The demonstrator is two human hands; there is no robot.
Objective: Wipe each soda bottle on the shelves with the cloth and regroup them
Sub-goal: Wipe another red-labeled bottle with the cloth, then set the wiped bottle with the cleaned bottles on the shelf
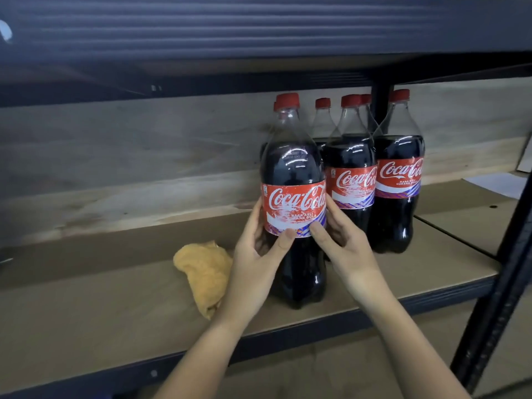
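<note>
the yellow cloth [205, 276] lies loose on the shelf board [100, 306], left of your hands. your left hand [253, 254] and right hand [342, 246] both clasp the front bottle [293, 174], upright on the board. further bottles [398, 156] stand grouped just right.

A dark metal shelving rack [380, 102] stands against a pale wooden wall [144, 145]. Its brown board shelf [100, 312] lies under a ribbed dark upper deck [230, 27]. A black perforated upright [495, 298] frames the right side.
</note>
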